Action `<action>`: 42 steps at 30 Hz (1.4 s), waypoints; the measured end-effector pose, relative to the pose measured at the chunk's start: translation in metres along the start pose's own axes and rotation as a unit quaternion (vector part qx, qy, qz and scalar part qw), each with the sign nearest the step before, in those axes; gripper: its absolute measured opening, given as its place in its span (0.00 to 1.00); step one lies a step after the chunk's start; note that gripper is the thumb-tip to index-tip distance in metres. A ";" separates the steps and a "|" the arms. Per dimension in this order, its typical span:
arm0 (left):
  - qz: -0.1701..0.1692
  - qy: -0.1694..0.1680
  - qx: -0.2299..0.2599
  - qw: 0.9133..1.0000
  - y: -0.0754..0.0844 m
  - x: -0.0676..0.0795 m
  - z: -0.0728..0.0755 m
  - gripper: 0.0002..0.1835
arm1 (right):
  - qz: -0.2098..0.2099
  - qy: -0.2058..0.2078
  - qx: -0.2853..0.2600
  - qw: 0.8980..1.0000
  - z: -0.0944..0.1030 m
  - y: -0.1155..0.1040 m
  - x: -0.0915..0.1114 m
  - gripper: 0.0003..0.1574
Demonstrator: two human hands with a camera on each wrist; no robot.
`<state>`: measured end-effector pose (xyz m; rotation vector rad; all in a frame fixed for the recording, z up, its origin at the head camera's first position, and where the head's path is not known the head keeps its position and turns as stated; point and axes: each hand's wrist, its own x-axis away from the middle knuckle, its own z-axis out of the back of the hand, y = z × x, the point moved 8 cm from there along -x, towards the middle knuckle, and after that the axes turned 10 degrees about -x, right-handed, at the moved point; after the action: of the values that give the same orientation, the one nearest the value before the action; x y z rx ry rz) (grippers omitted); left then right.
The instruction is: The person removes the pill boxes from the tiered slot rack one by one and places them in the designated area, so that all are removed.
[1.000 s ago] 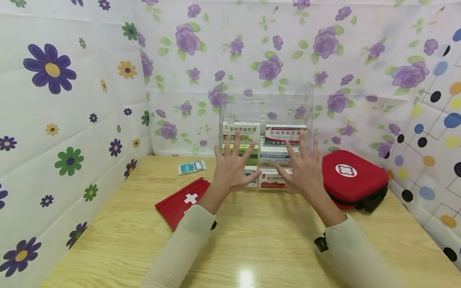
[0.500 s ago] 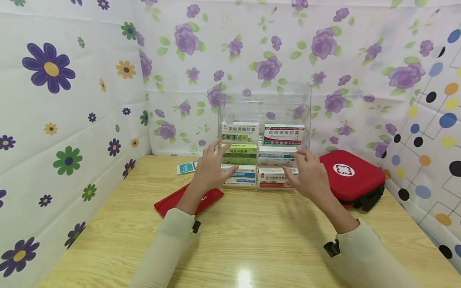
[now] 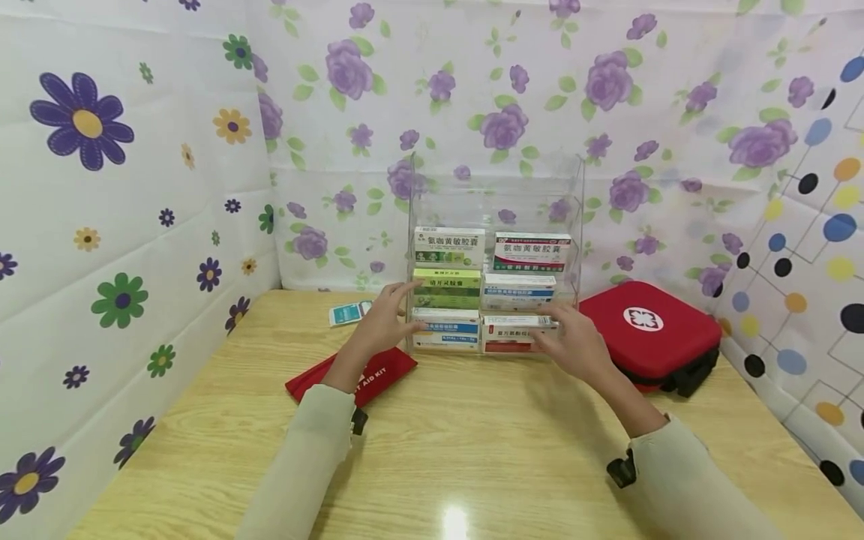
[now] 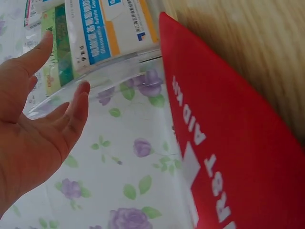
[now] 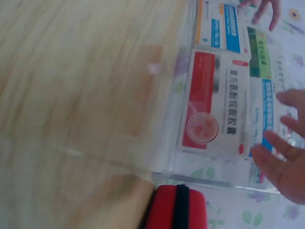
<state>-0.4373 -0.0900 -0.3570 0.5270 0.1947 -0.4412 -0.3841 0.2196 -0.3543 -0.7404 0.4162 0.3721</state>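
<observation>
A clear acrylic rack (image 3: 411, 202) holds several medicine boxes in three tiers, two boxes to a tier. My left hand (image 3: 383, 321) is at the rack's left side, fingers spread and loosely bent, nearest to the green box (image 3: 447, 289) and the blue-and-white box (image 3: 446, 330). At the opposite side, my right hand (image 3: 576, 342) has its fingers over the right end of the red-and-white box (image 3: 511, 334). In the right wrist view that box (image 5: 217, 102) lies apart from my fingers. Neither hand grips anything; whether fingertips touch the rack is unclear.
A red first aid pouch (image 3: 385, 373) lies under and beside my left wrist. Behind it is a small teal-and-white packet (image 3: 349, 313). A red hard case (image 3: 648, 330) stands right of the rack. Patterned cloth (image 3: 499, 90) hangs behind the wooden table (image 3: 432, 450).
Both hands, earlier held up with fingers spread in front of the boxes, have moved apart and lowered to the rack's two sides. The pouch, partly covered before, now shows more of its lettering.
</observation>
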 end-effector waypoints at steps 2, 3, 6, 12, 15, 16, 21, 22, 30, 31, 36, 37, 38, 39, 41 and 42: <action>0.000 -0.010 0.018 1.000 -0.005 0.000 -0.004 0.44 | 0.007 -0.007 -0.020 1.000 -0.004 0.005 0.000 0.25; 0.002 -0.014 0.023 1.000 -0.008 0.000 -0.006 0.44 | 0.008 -0.010 -0.027 1.000 -0.007 0.008 0.000 0.25; 0.010 -0.028 0.023 0.999 -0.014 0.002 -0.011 0.45 | 0.007 -0.013 -0.043 0.999 -0.012 0.014 0.001 0.24; -0.010 -0.021 0.021 1.000 -0.018 -0.004 -0.013 0.45 | 0.014 0.008 -0.044 0.999 -0.009 0.023 -0.003 0.20; -0.018 -0.016 0.020 0.999 -0.019 -0.008 -0.014 0.45 | 0.011 0.009 -0.042 0.999 -0.007 0.029 -0.005 0.19; -0.019 -0.016 0.021 0.999 -0.020 -0.009 -0.014 0.45 | 0.008 0.009 -0.043 0.999 -0.007 0.032 -0.006 0.19; -0.024 -0.015 0.030 0.999 -0.021 -0.014 -0.015 0.46 | -0.015 0.008 -0.067 0.998 -0.005 0.041 -0.006 0.20; -0.023 -0.015 0.033 0.999 -0.022 -0.014 -0.015 0.46 | -0.016 0.008 -0.070 0.997 -0.004 0.042 -0.006 0.20; -0.029 -0.022 0.041 0.999 -0.023 -0.018 -0.014 0.46 | -0.022 -0.002 -0.091 0.996 -0.005 0.049 -0.007 0.19; -0.032 -0.022 0.043 0.998 -0.024 -0.018 -0.014 0.46 | -0.020 -0.001 -0.088 0.996 -0.005 0.050 -0.008 0.19; -0.037 -0.021 0.045 0.998 -0.027 -0.020 -0.015 0.48 | -0.013 0.000 -0.072 0.997 -0.004 0.050 -0.009 0.20; -0.037 -0.021 0.047 0.998 -0.027 -0.020 -0.016 0.48 | -0.013 0.000 -0.070 0.997 -0.004 0.050 -0.009 0.20; -0.037 -0.021 0.046 0.998 -0.028 -0.019 -0.016 0.48 | -0.013 -0.001 -0.068 0.998 -0.004 0.049 -0.009 0.21; -0.039 -0.021 0.047 0.998 -0.028 -0.019 -0.016 0.49 | -0.015 -0.002 -0.065 0.998 -0.004 0.050 -0.009 0.21; -0.042 -0.024 0.046 0.998 -0.029 -0.019 -0.018 0.49 | -0.026 -0.006 -0.057 0.998 -0.004 0.052 -0.009 0.23; -0.043 -0.025 0.046 0.998 -0.029 -0.019 -0.018 0.50 | -0.029 -0.009 -0.055 0.998 -0.005 0.052 -0.009 0.24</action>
<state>-0.4684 -0.0966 -0.3798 0.5997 0.1504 -0.5491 -0.4175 0.2503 -0.3826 -0.8532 0.3578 0.3486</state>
